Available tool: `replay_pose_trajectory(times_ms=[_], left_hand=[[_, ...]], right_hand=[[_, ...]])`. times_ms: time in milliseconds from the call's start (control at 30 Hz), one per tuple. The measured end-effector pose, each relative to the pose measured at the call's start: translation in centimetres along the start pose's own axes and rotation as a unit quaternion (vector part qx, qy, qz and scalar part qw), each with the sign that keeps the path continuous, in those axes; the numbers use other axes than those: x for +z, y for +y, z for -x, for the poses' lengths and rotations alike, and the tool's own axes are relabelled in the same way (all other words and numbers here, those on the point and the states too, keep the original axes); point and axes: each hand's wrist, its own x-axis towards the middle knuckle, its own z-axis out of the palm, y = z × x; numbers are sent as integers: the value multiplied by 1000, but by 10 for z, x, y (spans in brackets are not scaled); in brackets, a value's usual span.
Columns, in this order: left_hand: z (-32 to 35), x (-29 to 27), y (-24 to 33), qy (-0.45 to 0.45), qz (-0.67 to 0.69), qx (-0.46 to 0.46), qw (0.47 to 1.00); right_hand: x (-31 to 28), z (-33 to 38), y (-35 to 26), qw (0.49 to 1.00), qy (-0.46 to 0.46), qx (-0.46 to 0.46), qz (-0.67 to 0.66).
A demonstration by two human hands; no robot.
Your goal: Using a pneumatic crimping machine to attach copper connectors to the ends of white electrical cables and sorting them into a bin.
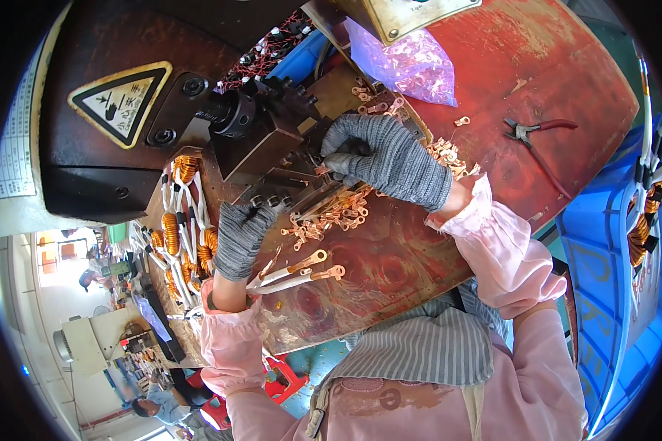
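My left hand (239, 239), in a grey knit glove, grips a part whose white-sleeved leads (290, 278) with copper ring terminals stick out toward the right over the bench. In a matching grey glove, my right hand (379, 158) pinches something small at the jaws of the black press tool (272, 140); what it holds is hidden by the fingers. Loose copper ring terminals (331, 214) lie scattered between both hands on the worn metal bench plate (390, 264).
Several finished copper coils with white leads (180, 235) pile at the left. A pink plastic bag of terminals (412, 66) and red-handled pliers (533, 132) lie on the red surface. A blue crate (610, 242) holding more coils stands at the right. A yellow warning triangle (121, 103) marks the machine.
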Motion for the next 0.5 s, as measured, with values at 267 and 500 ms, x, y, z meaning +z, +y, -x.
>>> replay_pose_trajectory(times_ms=[267, 500], left_hand=[[-3, -7, 3, -39, 69, -143, 986], [-7, -24, -37, -69, -113, 3, 991]], right_hand=[[0, 0, 5, 999, 28, -25, 23], [3, -6, 10, 998, 65, -17, 13]])
